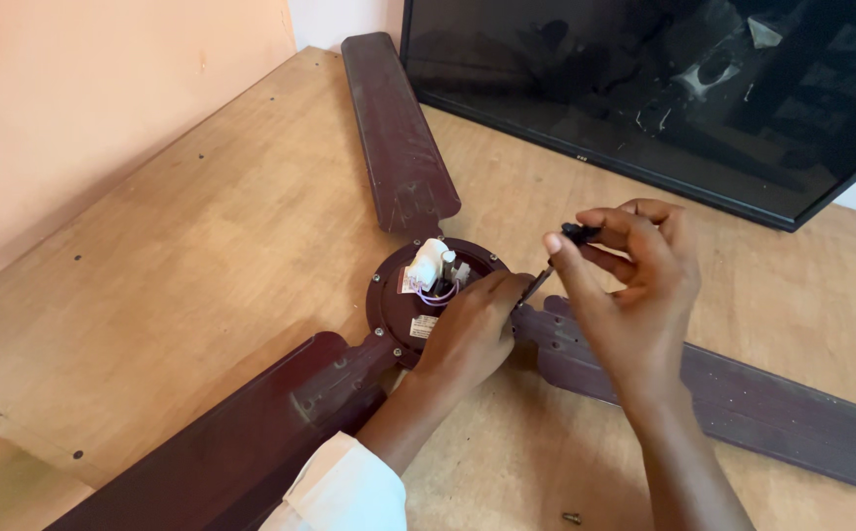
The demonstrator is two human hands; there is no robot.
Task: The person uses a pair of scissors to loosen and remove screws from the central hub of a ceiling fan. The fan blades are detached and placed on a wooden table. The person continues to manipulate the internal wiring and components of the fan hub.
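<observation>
Wooden tabletop (202, 256) fills the frame; ceiling fan (418, 197) lies mid-frame, motor hub uncovered, wiring exposed; left hand (472, 329) rests curled on it; right hand (634, 285) pinches a screwdriver (556, 258); loose screw (571, 517) lies at bottom.

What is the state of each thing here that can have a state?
Ceiling fan: lying flat on the wooden table, hub wiring exposed.
Screwdriver: held in right hand, tilted toward the hub.
Left hand: resting on the hub.
Screen: dark.
Screw: loose on the table.
</observation>
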